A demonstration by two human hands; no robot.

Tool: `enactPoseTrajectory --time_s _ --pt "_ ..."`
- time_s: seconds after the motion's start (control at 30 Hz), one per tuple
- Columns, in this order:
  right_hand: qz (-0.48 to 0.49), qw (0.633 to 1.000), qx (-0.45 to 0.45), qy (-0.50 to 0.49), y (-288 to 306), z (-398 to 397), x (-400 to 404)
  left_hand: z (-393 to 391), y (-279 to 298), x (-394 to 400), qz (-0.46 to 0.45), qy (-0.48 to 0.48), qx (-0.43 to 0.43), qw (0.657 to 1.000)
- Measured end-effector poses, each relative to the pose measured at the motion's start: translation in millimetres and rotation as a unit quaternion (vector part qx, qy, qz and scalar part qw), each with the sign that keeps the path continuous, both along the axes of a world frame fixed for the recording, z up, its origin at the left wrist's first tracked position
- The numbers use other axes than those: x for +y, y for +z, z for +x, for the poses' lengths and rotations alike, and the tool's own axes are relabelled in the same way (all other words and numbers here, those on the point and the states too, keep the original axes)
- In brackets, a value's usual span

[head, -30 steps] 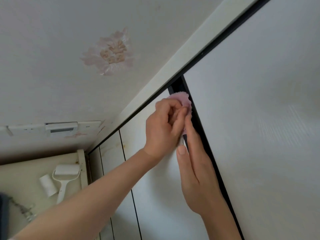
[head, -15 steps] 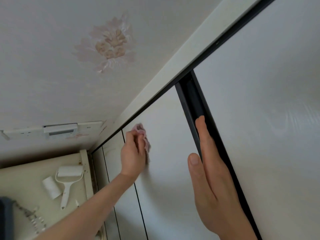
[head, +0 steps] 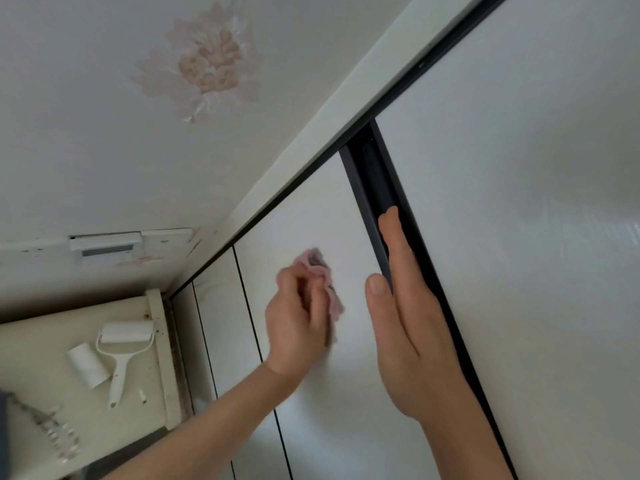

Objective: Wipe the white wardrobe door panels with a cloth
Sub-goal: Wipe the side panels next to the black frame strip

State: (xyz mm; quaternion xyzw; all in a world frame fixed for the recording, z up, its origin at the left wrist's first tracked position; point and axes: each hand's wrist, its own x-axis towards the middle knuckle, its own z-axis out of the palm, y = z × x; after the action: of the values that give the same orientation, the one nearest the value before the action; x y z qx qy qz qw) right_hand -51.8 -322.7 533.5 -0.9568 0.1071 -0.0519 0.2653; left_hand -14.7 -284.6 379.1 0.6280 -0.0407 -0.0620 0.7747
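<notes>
I look up at the top of a white wardrobe door panel (head: 304,216). My left hand (head: 298,317) grips a small pink cloth (head: 323,282) and presses it against this panel, a little left of the black vertical door frame (head: 374,181). My right hand (head: 412,327) lies flat with straight fingers along that black frame, the thumb on the white panel. A second wide white panel (head: 519,237) fills the right side.
Narrower white panels (head: 221,323) split by thin black lines run off to the left. A black top track (head: 433,60) borders the ceiling. At the lower left a cream cabinet top (head: 41,358) carries a white lint roller (head: 119,348) and a spare roll (head: 88,365).
My left hand swept the cloth left from the black frame's top corner, then came back right and lower on the panel. My right hand stayed flat on the frame.
</notes>
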Motion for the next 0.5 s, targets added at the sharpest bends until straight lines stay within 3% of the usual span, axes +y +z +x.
enactPoseTrajectory --time_s 0.1,0.17,0.2,0.27,0.37,0.43,0.5 --pt "0.008 1.0 -0.006 -0.011 0.2 0.1 0.1 -13.9 59.2 -1.2 0.005 -0.06 -0.196 0.979" --pt "-0.007 1.0 -0.013 -0.005 0.5 0.0 1.4 -0.6 45.8 -4.8 0.042 -0.026 -0.247 0.968" --pt "-0.022 1.0 -0.014 0.006 0.1 -0.5 1.6 6.1 25.3 -7.9 0.029 -0.004 -0.233 0.972" --pt "-0.043 0.999 -0.011 0.015 -1.2 1.1 -0.3 22.6 -26.2 -10.9 -0.025 0.028 -0.107 0.994" --pt "-0.1 0.995 0.007 0.015 -5.1 3.4 -1.1 38.3 -85.3 -3.3 0.137 0.039 0.127 0.982" --pt "-0.152 0.988 0.005 0.014 -8.6 3.2 -0.1 40.2 -105.4 0.6 0.194 0.004 0.165 0.967" --pt "-0.243 0.97 0.004 0.01 -12.2 1.5 3.6 38.7 -111.9 8.3 0.189 -0.025 0.159 0.969"
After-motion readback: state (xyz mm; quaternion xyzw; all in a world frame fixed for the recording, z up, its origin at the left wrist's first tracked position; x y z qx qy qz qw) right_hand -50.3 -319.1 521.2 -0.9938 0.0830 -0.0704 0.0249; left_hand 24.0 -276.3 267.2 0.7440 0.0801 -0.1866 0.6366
